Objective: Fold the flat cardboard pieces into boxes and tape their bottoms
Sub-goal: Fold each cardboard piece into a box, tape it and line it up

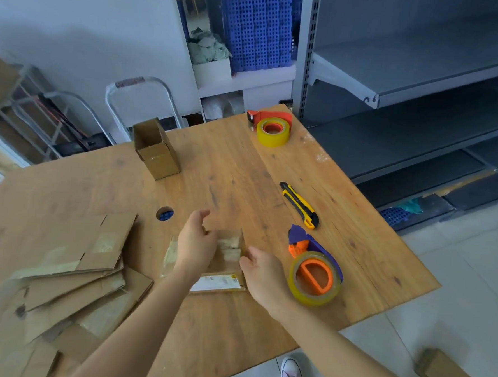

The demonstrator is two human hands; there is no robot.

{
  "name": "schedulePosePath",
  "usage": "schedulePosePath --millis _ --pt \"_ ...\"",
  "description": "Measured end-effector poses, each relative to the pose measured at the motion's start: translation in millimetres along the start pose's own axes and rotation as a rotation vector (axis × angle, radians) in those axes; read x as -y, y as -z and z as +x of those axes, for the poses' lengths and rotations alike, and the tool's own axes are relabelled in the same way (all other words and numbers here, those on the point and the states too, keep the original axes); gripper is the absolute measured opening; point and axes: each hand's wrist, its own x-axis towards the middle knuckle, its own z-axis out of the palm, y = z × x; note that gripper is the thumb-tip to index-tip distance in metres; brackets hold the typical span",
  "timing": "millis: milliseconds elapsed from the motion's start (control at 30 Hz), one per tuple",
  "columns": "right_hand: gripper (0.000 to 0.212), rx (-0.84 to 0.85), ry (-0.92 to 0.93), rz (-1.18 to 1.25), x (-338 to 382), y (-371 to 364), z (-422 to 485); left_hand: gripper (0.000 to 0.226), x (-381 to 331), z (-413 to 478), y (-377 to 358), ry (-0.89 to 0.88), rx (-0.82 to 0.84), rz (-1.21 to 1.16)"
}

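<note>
A small cardboard box (pixel 228 252) with old tape patches and a white label lies blurred in the middle of the wooden table (pixel 229 163). My left hand (pixel 195 244) lies over its left part, fingers curled down onto it and thumb raised. At the box's right edge, my right hand (pixel 261 272) touches it with relaxed fingers. A pile of flat cardboard pieces (pixel 70 276) covers the table's left front. One folded box (pixel 156 147) stands open at the far side.
A purple and orange tape dispenser (pixel 314 275) lies just right of my right hand. A yellow utility knife (pixel 299 205) and a red tape dispenser (pixel 272 128) lie farther back. Grey shelves stand at right. A cardboard box (pixel 443 375) sits on the floor.
</note>
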Motion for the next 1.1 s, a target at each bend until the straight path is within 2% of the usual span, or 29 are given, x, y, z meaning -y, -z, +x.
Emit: schedulePosePath --millis 100,167,267,300,467,633,800,867,900,967,1000,1100 --pt "0.034 -0.019 0.003 -0.106 2.9 -2.1 8.0 0.071 14.2 2.2 20.2 0.032 -0.013 0.264" --pt "0.038 -0.056 0.015 -0.153 8.5 -1.4 12.3 0.066 29.3 3.7 35.9 0.102 -0.061 0.3" --pt "0.034 -0.076 0.003 -0.199 12.5 -7.1 21.1 0.052 49.4 2.5 47.2 0.297 0.008 0.196" --pt "0.033 -0.079 -0.007 -0.232 13.9 -9.8 22.7 0.048 54.9 1.3 46.0 0.313 0.039 0.167" --pt "0.049 -0.125 -0.034 -0.364 21.7 -19.4 29.2 0.042 65.0 -1.2 36.8 0.278 0.069 0.101" --pt "0.051 -0.169 -0.051 -0.381 22.3 -22.3 34.1 0.037 63.2 -6.1 33.5 0.318 0.0 0.062" --pt "0.051 -0.19 -0.093 -0.22 21.3 -14.2 28.9 0.032 64.9 -14.6 48.0 0.263 0.041 -0.134" --pt "0.053 -0.239 -0.11 -0.082 24.0 -6.3 27.1 0.011 62.4 -20.9 61.4 0.212 0.083 -0.254" --pt "0.051 -0.261 -0.133 0.02 25.5 -2.6 27.5 0.012 61.6 -22.5 67.6 0.187 0.096 -0.291" --pt "0.041 -0.279 -0.185 0.244 27.7 4.2 29.5 0.037 57.1 -25.6 78.4 0.141 0.114 -0.314" --pt "0.035 -0.268 -0.201 0.299 26.4 5.7 31.1 0.041 54.3 -27.5 82.2 0.123 0.118 -0.322" --pt "0.014 -0.191 -0.194 0.28 23.7 8.7 25.0 0.031 54.8 -28.1 86.4 0.128 0.157 -0.458"
